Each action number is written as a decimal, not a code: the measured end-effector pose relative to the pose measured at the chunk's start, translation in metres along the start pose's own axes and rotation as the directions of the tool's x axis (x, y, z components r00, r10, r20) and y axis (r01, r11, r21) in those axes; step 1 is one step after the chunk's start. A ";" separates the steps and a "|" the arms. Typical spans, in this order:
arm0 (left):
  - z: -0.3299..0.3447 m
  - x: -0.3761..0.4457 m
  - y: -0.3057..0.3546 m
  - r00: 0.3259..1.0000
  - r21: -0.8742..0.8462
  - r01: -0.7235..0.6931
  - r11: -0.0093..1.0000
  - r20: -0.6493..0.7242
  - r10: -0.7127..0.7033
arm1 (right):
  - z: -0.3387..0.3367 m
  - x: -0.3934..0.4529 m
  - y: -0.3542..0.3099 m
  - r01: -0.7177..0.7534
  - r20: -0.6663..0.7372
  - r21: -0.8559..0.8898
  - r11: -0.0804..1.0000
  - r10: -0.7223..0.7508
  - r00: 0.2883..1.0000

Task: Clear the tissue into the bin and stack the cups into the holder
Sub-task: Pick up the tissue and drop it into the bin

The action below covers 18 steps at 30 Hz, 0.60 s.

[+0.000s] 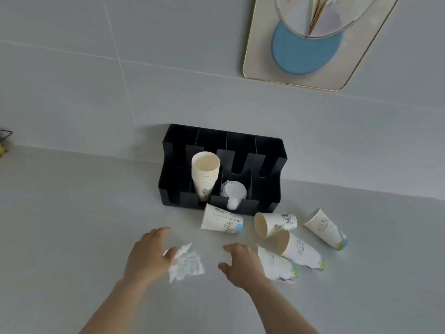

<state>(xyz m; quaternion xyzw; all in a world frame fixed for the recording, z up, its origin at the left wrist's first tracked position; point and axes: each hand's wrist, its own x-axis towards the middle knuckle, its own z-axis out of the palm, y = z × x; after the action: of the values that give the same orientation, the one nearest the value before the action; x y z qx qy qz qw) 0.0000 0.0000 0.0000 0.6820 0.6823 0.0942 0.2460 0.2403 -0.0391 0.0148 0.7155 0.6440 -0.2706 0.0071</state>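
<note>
A crumpled white tissue [185, 262] lies on the grey counter. My left hand [150, 254] is spread open at its left edge, thumb touching it. My right hand [240, 263] hovers open just right of the tissue, beside a fallen paper cup [277, 265]. Several printed paper cups lie on their sides: one [222, 221] in front of the holder, one [274, 224] to its right, one [301, 251], and one [326, 229] farthest right. The black compartmented holder [265, 189] stands against the wall with a stack of cups [205, 174] upright inside. No bin is in view.
White plastic lids [234, 192] sit in the holder's compartment next to the cup stack. A gold-rimmed wall panel with a blue disc [305, 51] hangs above right. A dark wire object [6, 136] shows at the far left edge.
</note>
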 end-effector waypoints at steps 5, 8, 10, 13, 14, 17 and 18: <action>0.016 -0.007 -0.030 0.987 -0.145 0.069 0.987 0.151 -0.046 | 0.037 0.003 -0.032 -0.081 0.093 0.072 0.994 0.074 0.993; 0.027 -0.012 -0.044 0.974 -0.155 0.078 0.985 0.221 -0.043 | 0.050 0.007 -0.046 -0.113 0.109 0.097 0.989 0.102 0.989; 0.034 -0.011 -0.052 0.971 -0.149 0.073 0.986 0.238 -0.036 | 0.058 0.011 -0.052 -0.144 0.127 0.116 0.983 0.129 0.983; 0.042 -0.008 -0.055 0.970 -0.140 0.034 0.990 0.241 0.000 | 0.069 0.016 -0.057 -0.157 0.152 0.154 0.975 0.134 0.979; 0.045 -0.007 -0.055 0.970 -0.141 0.027 0.990 0.243 0.009 | 0.072 0.016 -0.059 -0.171 0.166 0.165 0.971 0.143 0.976; 0.054 -0.007 -0.049 0.967 -0.188 0.014 0.982 0.252 0.035 | 0.079 0.017 -0.060 -0.219 0.174 0.283 0.934 0.175 0.969; 0.057 -0.007 -0.046 0.966 -0.207 0.006 0.978 0.253 0.048 | 0.079 0.016 -0.062 -0.233 0.170 0.333 0.914 0.184 0.968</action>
<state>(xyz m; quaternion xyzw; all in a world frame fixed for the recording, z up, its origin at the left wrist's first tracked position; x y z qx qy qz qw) -0.0151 -0.0215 -0.0691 0.6665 0.6239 0.0780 0.4005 0.1535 -0.0420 -0.0382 0.7499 0.5035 -0.4264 -0.0478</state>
